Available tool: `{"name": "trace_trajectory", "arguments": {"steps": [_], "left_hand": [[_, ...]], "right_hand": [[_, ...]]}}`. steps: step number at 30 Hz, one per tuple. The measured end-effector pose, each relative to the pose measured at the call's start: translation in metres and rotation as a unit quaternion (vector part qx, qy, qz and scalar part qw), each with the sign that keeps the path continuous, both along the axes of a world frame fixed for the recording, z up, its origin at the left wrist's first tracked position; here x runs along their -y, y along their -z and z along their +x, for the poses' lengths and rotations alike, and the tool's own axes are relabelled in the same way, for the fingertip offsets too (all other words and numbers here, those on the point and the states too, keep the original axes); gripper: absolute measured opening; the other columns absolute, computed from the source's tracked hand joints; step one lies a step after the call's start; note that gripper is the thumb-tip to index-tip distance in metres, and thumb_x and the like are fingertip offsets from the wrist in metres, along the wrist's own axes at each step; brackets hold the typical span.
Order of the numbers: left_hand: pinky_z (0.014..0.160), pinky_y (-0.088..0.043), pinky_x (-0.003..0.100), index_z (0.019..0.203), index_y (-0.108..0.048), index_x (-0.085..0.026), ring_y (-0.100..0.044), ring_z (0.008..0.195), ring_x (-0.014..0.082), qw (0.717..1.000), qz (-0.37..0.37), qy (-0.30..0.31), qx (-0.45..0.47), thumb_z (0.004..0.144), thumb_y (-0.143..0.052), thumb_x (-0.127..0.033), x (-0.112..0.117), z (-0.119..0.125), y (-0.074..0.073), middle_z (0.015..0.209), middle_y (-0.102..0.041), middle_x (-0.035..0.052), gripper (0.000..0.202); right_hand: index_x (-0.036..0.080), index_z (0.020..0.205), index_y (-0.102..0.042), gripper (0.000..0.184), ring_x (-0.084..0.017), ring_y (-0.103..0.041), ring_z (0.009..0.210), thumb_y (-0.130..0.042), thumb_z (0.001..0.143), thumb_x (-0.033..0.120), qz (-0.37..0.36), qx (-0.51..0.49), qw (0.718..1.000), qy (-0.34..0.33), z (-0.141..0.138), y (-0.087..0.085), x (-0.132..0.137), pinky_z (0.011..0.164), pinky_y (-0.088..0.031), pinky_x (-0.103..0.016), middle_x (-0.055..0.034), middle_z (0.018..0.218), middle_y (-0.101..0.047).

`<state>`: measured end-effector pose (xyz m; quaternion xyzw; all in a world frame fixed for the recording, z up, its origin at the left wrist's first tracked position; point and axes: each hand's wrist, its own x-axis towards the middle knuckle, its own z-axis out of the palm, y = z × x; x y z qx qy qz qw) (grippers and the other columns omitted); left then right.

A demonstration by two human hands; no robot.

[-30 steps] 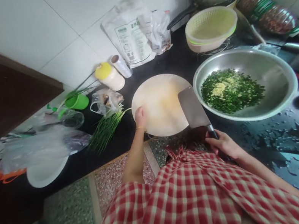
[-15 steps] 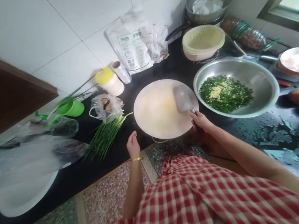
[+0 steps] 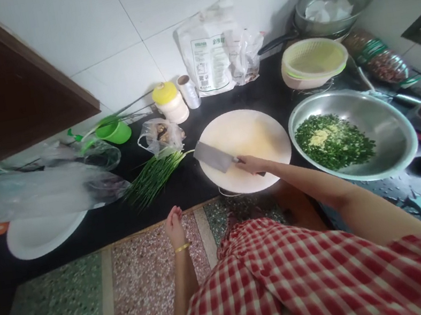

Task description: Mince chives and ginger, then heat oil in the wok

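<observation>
My right hand (image 3: 251, 164) is wrapped round the handle of a cleaver (image 3: 214, 157). Its wide blade lies over the left side of a round white cutting board (image 3: 240, 128), which has a yellowish stain and no food on it. My left hand (image 3: 175, 226), with a gold bangle at the wrist, hangs in front of the counter edge. Its fingers are curled together and I see nothing in them. Nearest to that hand lies a bunch of green chives (image 3: 153, 178), left of the board. A steel basin (image 3: 390, 139) with chopped greens (image 3: 331, 149) and minced pale yellow bits stands right of the board.
Behind the chives are a bag of dried brown pieces (image 3: 161, 133), a yellow-lidded jar (image 3: 171, 104) and a green cup (image 3: 114, 131). A white basin (image 3: 45, 238) sits far left under plastic bags. Nested colanders (image 3: 314, 63) stand back right. Water wets the right counter.
My right hand has swung the cleaver from the board's right side to its left edge. My left hand has drawn back toward my body. The view has shifted slightly.
</observation>
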<state>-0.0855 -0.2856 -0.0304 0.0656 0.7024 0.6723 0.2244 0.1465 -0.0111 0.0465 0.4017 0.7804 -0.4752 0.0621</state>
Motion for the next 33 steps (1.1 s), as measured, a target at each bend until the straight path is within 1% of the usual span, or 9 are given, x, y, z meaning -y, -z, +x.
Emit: {"name": "trace_trajectory", "arguments": {"steps": [3,7,10,14,19,22,24,29,33], "left_hand": [[0.078,-0.049,0.03,0.095,-0.064,-0.015,-0.065,0.077,0.014,0.998,0.026,-0.007,0.055,0.068,-0.063,-0.039,0.004,0.019,-0.006,0.085,-0.068,0.0072,0.036],[0.072,-0.05,0.027,0.091,-0.065,-0.015,-0.064,0.072,0.0126,0.993,0.064,-0.015,0.096,0.064,-0.068,-0.038,0.004,0.042,-0.015,0.079,-0.068,0.0054,0.036],[0.071,-0.05,0.028,0.089,-0.066,-0.014,-0.064,0.071,0.0132,0.993,0.054,-0.01,0.102,0.062,-0.069,-0.04,0.0,0.056,-0.014,0.078,-0.068,0.0061,0.038],[0.073,-0.05,0.029,0.09,-0.066,-0.014,-0.065,0.071,0.0134,0.992,0.038,0.011,0.119,0.062,-0.069,-0.041,-0.009,0.071,-0.011,0.077,-0.069,0.0059,0.038],[0.074,-0.05,0.028,0.091,-0.065,-0.013,-0.064,0.071,0.0125,0.991,0.054,0.04,0.118,0.063,-0.069,-0.039,-0.017,0.075,-0.021,0.076,-0.069,0.0053,0.039],[0.075,-0.05,0.029,0.092,-0.065,-0.014,-0.064,0.071,0.0128,0.99,0.056,0.058,0.113,0.064,-0.069,-0.038,-0.016,0.07,-0.028,0.077,-0.069,0.0054,0.038],[0.074,-0.05,0.028,0.092,-0.065,-0.014,-0.065,0.071,0.0129,0.99,0.063,0.067,0.111,0.064,-0.069,-0.038,-0.011,0.065,-0.031,0.077,-0.069,0.0052,0.037],[0.075,-0.05,0.029,0.091,-0.066,-0.016,-0.065,0.073,0.0132,0.988,0.077,0.076,0.108,0.065,-0.068,-0.039,0.024,0.05,-0.024,0.079,-0.069,0.0054,0.035],[0.072,-0.05,0.027,0.089,-0.066,-0.017,-0.065,0.069,0.0124,0.988,0.078,0.055,0.124,0.064,-0.068,-0.039,0.064,0.037,-0.012,0.077,-0.069,0.0043,0.033]], "right_hand": [[0.019,0.088,-0.048,0.018,-0.006,-0.041,0.034,-0.051,0.083,0.037,-0.032,-0.052,0.998,0.018,0.036,0.005,0.011,0.034,-0.032,-0.017,0.0066,0.051,-0.046],[0.02,0.09,-0.042,0.02,-0.006,-0.042,0.031,-0.039,0.087,0.039,0.01,-0.059,0.969,0.238,0.099,0.016,0.007,0.036,-0.032,-0.017,0.0087,0.045,-0.04],[0.019,0.095,-0.04,0.021,-0.007,-0.046,0.033,-0.035,0.088,0.038,0.046,-0.034,0.945,0.323,0.124,0.02,-0.005,0.039,-0.034,-0.018,0.007,0.047,-0.043],[0.016,0.097,-0.042,0.021,-0.008,-0.045,0.032,-0.038,0.087,0.035,0.027,-0.004,0.955,0.297,0.117,0.02,0.001,0.04,-0.034,-0.019,0.0071,0.043,-0.043],[0.019,0.092,-0.045,0.015,-0.01,-0.045,0.035,-0.043,0.086,0.033,-0.025,0.003,0.991,0.131,0.075,0.015,0.063,0.042,-0.035,-0.021,0.0054,0.046,-0.047],[0.019,0.085,-0.047,0.013,-0.009,-0.046,0.038,-0.047,0.085,0.032,-0.032,-0.042,0.995,0.084,0.059,0.015,0.096,0.045,-0.036,-0.021,0.0037,0.052,-0.051],[0.02,0.086,-0.046,0.015,-0.009,-0.045,0.037,-0.046,0.085,0.036,-0.037,-0.065,0.99,0.12,0.067,0.018,0.106,0.043,-0.035,-0.02,0.005,0.051,-0.05],[0.02,0.091,-0.041,0.022,-0.01,-0.046,0.034,-0.039,0.085,0.042,0.016,-0.047,0.937,0.347,0.132,0.027,0.104,0.037,-0.033,-0.019,0.0082,0.047,-0.046],[0.02,0.091,-0.041,0.02,-0.01,-0.047,0.032,-0.039,0.086,0.039,0.019,-0.025,0.934,0.356,0.127,0.035,0.113,0.035,-0.034,-0.02,0.0071,0.045,-0.047]]}}
